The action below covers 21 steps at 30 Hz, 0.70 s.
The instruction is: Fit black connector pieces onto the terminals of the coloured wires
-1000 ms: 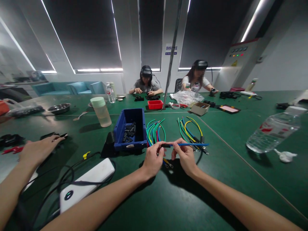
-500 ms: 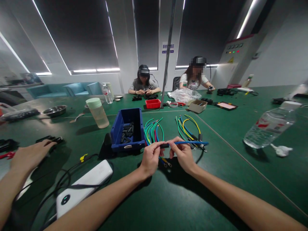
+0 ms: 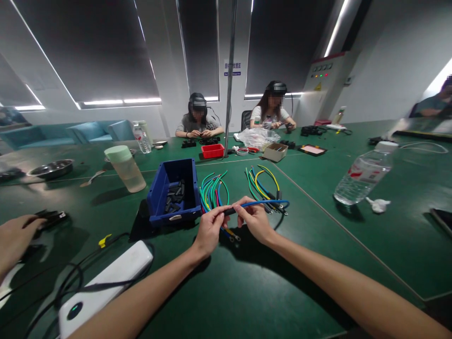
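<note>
The blue wire [image 3: 263, 203] now bows into a loop just above the desk [image 3: 318, 226], left hand [image 3: 208, 230] and right hand [image 3: 254, 220] fingers pinching its black sleeve [image 3: 229, 211]; finished-looking wires [image 3: 264, 188] lie beyond, others [image 3: 212, 190] beside the blue bin [image 3: 157, 207] probably remain.

The desk [image 3: 318, 263] is dark green. A blue wire [image 3: 263, 203] ends in a black sleeve [image 3: 229, 211]. The bin [image 3: 160, 197] is blue and holds black parts [image 3: 174, 195]. One wire bundle [image 3: 213, 188] mixes green, teal, blue and red; another bundle [image 3: 261, 184] mixes green, yellow and blue. A small tray [image 3: 212, 150] is red.
</note>
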Available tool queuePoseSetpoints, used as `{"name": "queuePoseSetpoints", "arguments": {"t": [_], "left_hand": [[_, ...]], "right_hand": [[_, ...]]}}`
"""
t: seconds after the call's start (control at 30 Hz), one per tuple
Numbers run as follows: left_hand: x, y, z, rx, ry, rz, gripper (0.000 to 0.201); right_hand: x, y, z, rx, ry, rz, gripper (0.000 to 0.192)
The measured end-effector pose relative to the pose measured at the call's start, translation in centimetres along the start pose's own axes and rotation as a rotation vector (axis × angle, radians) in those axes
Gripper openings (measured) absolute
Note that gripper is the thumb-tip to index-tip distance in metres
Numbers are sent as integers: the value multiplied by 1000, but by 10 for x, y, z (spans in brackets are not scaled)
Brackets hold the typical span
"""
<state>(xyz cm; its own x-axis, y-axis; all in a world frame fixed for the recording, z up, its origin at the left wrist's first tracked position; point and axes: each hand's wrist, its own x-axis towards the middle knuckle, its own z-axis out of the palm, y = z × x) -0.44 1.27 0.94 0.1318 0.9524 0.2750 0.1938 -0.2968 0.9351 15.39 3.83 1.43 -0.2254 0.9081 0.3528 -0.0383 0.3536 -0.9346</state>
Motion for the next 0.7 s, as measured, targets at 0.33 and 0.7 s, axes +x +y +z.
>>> {"name": "queuePoseSetpoints", "arguments": {"t": [0.33,0.7], "left_hand": [[6,-12,2,-128,-13,-30,31],[7,-15,3,-155,-76,2,28]], "right_hand": [[-1,6,-2,-96,-3,-64,23],[-7,-2,-3,-320,-60,-233,25]]}}
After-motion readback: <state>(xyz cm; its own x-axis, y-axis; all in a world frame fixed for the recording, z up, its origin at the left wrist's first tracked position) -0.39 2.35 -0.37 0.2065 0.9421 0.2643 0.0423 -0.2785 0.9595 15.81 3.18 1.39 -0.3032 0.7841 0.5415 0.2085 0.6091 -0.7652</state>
